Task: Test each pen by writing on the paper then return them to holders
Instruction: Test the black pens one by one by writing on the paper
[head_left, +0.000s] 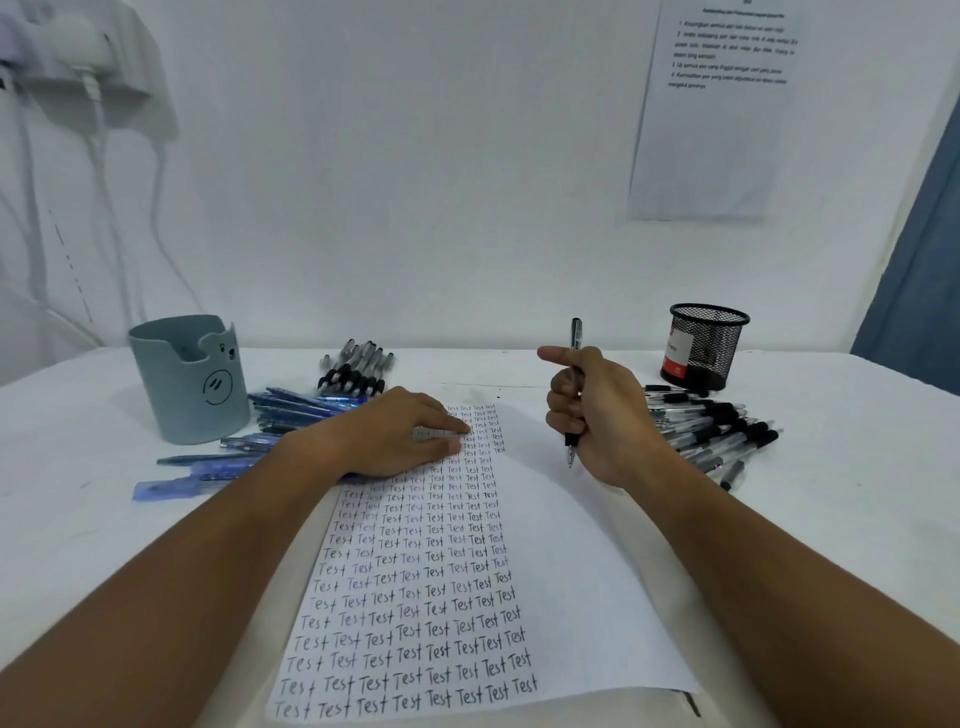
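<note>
White paper (571, 571) covered in rows of "Test" on the worktop (831, 519).
Left hand (400, 436) lies flat on the sheet, right hand (597, 415) fist-grips a slim black pen (575, 338) upright; loose pens (711, 431) just right, mesh holder (704, 353) behind, smooth bear-face holder (189, 379) far left.

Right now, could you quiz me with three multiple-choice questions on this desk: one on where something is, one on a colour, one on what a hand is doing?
1. Where does the mesh cup stand?
A. far right of the table
B. on the paper
C. beside the bear cup

2. What colour is the bear cup?
A. red
B. grey-blue
C. yellow

3. What is the right hand doing?
A. lying flat on the table
B. gripping a pen
C. lifting the mesh cup

Answers:
1 A: it stands at the far right, behind the pile of black pens.
2 B: its wall is a muted grey-blue.
3 B: its fingers curl round an upright pen, tip down over the paper, while the left hand presses the sheet.
</note>
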